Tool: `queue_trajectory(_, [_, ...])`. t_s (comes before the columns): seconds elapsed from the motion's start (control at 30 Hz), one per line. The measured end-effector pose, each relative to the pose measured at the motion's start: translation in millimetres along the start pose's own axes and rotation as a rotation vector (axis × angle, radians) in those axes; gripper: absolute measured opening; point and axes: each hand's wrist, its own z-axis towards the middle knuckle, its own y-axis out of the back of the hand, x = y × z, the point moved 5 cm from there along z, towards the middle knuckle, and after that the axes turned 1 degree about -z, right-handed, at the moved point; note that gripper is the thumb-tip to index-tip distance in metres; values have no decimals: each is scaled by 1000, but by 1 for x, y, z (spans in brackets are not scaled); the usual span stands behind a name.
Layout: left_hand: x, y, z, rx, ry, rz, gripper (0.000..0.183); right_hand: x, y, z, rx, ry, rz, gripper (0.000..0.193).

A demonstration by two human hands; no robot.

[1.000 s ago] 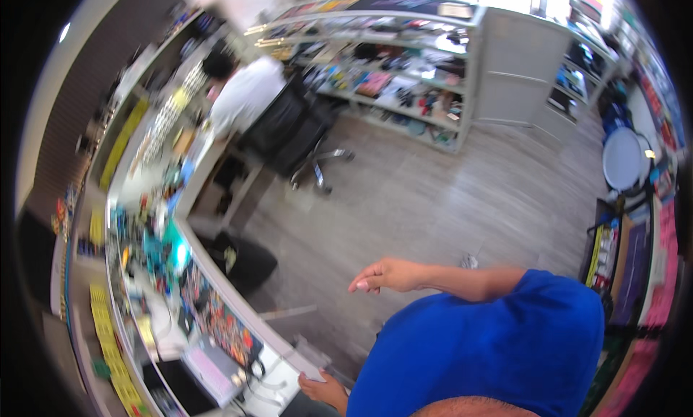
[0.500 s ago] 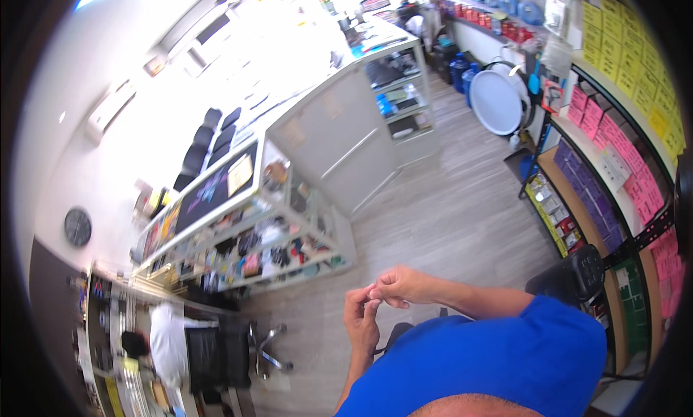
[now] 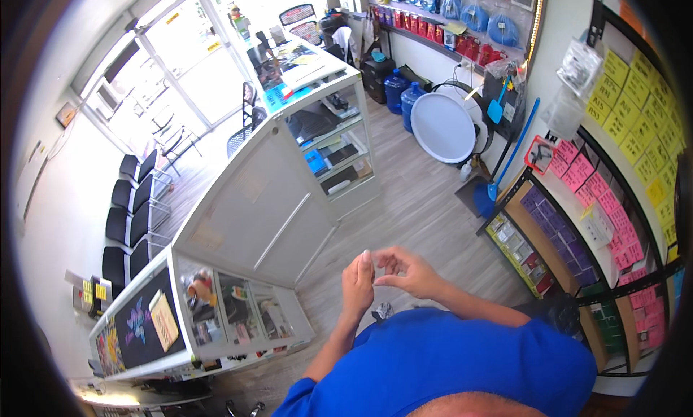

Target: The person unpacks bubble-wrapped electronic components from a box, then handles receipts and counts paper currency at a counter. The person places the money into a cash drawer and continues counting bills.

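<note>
The person's two hands were raised in front of the blue shirt (image 3: 440,363), close to each other, above the grey wooden floor (image 3: 393,215) as the view showed it. The left hand (image 3: 356,286) stood upright, its fingers close together and pointing away from the body; whether they pinched some small thing at the tips, one could not tell. The right hand (image 3: 408,272) came from the other side with its fingers loosely bent — a gap was seen between them and the thumb, and nothing was visible inside this gap. Just below the hands, near the edge of the shirt, there was a small grey thing (image 3: 385,310), too small to be recognised. To the left stood a glass display case (image 3: 234,298); on its surface (image 3: 181,301) lay a black mat (image 3: 137,330) with a colourful drawing, and on the mat a beige flat piece (image 3: 164,322). Behind it, a row of black chairs (image 3: 117,226) stood along the wall. Farther ahead, a round white tub (image 3: 440,128) leaned at the other wall, beside blue bottles (image 3: 413,105) — and on the right was a rack (image 3: 514,208) with pink labels (image 3: 603,200).
</note>
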Motion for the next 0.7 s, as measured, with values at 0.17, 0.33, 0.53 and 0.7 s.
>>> queue_trajectory(0.17, [-12,-70,160,371,50,33,63,10,115,98,-291,223,-106,33])
queue_trajectory(0.33, [32,-136,308,518,117,-287,77,-11,240,224,-359,81,47,15])
queue_trajectory(0.53, [19,-98,511,76,-114,3,67,35,383,427,-422,-28,32,42])
queue_trajectory(0.7, [-30,-1,604,-400,-264,138,54,133,443,621,-178,35,-321,56])
